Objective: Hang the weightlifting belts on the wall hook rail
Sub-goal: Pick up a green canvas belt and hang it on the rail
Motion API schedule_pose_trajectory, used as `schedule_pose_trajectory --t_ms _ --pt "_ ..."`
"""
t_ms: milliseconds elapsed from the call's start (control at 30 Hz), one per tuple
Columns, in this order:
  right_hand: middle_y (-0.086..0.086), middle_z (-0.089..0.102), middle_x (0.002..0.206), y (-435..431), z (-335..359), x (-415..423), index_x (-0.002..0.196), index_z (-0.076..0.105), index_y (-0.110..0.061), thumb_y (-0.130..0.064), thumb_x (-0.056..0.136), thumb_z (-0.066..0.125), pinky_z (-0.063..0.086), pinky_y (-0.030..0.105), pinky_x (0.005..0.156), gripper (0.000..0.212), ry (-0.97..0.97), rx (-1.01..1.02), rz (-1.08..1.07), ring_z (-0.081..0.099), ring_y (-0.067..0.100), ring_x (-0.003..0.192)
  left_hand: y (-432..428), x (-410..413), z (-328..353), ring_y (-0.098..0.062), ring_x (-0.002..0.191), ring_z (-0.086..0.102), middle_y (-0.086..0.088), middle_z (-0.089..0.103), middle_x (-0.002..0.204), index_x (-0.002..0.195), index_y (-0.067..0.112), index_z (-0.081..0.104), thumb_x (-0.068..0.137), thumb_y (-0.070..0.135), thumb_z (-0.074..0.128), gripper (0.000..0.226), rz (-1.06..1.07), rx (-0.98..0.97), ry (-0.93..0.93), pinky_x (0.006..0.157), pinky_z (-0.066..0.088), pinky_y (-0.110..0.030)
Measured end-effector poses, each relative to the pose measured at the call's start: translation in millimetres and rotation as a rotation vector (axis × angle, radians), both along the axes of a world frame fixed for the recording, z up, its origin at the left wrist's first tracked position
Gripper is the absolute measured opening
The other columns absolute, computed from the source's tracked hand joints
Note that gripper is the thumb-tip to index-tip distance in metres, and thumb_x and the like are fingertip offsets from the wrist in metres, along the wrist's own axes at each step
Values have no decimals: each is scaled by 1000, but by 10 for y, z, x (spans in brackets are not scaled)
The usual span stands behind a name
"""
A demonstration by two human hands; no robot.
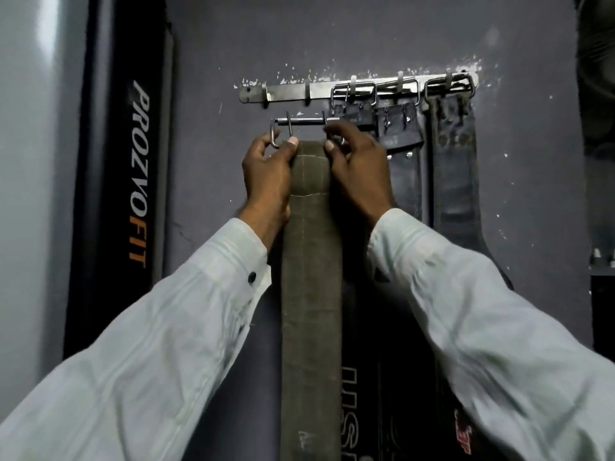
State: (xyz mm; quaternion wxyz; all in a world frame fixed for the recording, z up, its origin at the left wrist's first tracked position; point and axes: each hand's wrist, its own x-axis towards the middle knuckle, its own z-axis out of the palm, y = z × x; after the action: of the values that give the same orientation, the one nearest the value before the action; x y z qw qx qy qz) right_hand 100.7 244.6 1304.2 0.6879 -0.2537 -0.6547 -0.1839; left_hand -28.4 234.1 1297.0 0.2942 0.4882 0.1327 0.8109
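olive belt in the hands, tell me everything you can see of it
The olive belt is a long, wide strap of worn, dull green material with pale stitch lines along its length and across its top. It hangs straight down against the grey wall, its lower end out of frame. At its top sits a metal buckle with two prongs, raised just below the two empty hooks of the hook rail, not yet hung. The left hand and right hand pinch its top corners.
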Motion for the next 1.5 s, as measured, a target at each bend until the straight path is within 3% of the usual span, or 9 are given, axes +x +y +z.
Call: schedule_pose_trajectory --t_ms 400,600,733,800,967,1100,1200,1333,1500 --pt "8 71 116 375 1120 -134 112 71 -26 -30 88 62 53 33 91 26 47 -16 -220 65 30 110 515 -32 1096 -29 89 74 -16 73 104 137 11 55 87 0 66 53 6 53 -26 81 61 -47" --pt "9 67 122 501 1251 -138 115 71 -24 -23 88 60 50 30 94 29 -14 -35 -318 63 30 113 620 -51 1187 -30 85 69 -11 69 84 81 19 60 92 -1 61 23 32 1 80 86 58 -55" --pt "11 66 124 499 1313 -159 118 70 -19 -22 86 57 49 31 97 34 -29 -142 -338 62 32 116 500 -85 1253 -16 64 65 -7 68 87 123 7 61 94 4 59 28 150 -61 234 50 56 -24" --pt "11 65 125 467 1331 -155 118 70 -17 -21 86 57 48 31 98 35 -22 -196 -334 61 32 118 441 -79 1221 -11 56 64 -7 66 88 120 9 61 95 5 58 25 186 -78 265 37 47 -16" --pt "15 51 135 419 926 -246 115 68 -14 -19 92 56 49 37 99 27 -56 -175 -384 59 34 115 569 -108 880 -21 77 68 -10 71 97 128 8 60 97 6 58 31 37 -47 196 66 60 -31" --pt "-32 49 88 509 508 -349 117 60 -21 -32 100 46 46 23 79 24 174 -122 -32 53 -8 73 611 -151 528 -24 88 70 -12 72 107 126 6 63 93 8 65 34 86 -49 217 81 60 -37" --pt "-55 40 100 398 135 -337 125 56 -26 -24 98 48 34 1 72 28 157 -91 -12 45 -27 81 580 -205 196 -23 103 69 -10 69 120 133 8 59 92 4 65 42 90 -85 279 91 58 -39" --pt "7 50 128 218 -478 -389 131 55 -13 -5 87 59 35 17 88 45 145 -115 -58 44 5 98 482 -242 -375 -19 98 68 -9 69 116 132 4 57 94 -1 59 39 36 -99 276 84 59 -28" --pt "6 75 103 198 -1093 -352 109 70 -15 -22 86 68 50 24 80 24 255 -511 38 70 24 96 349 -265 -1228 -24 99 68 -19 70 117 128 0 59 94 2 60 33 5 -197 278 83 59 -31"
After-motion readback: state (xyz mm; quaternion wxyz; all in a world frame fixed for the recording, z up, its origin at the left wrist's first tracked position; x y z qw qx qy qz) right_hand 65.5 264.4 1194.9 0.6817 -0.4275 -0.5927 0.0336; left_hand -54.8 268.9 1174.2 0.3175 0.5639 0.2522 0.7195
